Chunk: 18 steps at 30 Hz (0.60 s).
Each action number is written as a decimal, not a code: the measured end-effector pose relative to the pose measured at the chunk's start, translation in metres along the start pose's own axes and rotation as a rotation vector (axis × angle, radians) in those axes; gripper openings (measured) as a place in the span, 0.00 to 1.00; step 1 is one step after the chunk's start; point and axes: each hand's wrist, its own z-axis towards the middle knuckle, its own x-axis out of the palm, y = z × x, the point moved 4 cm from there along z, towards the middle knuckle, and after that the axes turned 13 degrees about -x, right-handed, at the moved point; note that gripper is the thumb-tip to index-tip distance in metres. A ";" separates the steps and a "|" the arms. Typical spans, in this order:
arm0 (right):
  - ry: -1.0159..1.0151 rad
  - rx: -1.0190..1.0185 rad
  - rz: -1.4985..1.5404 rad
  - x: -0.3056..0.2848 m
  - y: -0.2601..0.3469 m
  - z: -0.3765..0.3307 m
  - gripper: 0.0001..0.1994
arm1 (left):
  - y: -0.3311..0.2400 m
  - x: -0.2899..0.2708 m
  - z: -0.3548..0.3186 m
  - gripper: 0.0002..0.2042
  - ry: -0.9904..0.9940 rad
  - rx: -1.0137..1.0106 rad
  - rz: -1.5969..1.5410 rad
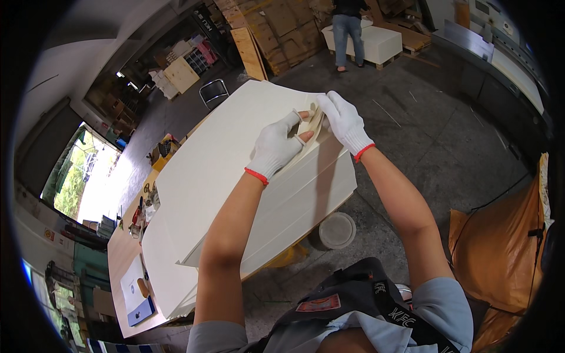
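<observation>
The left grip [275, 144], white-gloved with thumb and fingertip bare, pinches the lifted edges of white sheets [312, 125] at the right side of a tall stack [218, 159]; the right grip [344, 120] lies against them, though with its fingertips hidden I cannot tell if it is closed

So the paper sheets [218, 170] looked smooth and pretty matt, while the gloves [275, 146] were knitted cloth, soft-looking. The tabletop [120, 250] had a smooth wood look, the bucket [337, 230] seemed dull plastic, and that orange tarp [497, 250] was wrinkly and kinda shiny. Floor [406, 132]? Rough, concrete-looking.
</observation>
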 end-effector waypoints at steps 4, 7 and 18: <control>-0.024 -0.036 -0.002 0.000 0.000 -0.001 0.27 | -0.001 -0.001 -0.001 0.22 0.000 0.022 0.011; -0.025 -0.055 -0.012 0.000 0.001 0.000 0.27 | 0.000 -0.001 -0.003 0.20 -0.051 0.044 0.043; -0.031 -0.008 0.055 0.000 0.001 -0.002 0.24 | -0.007 0.000 -0.005 0.20 -0.014 -0.015 0.101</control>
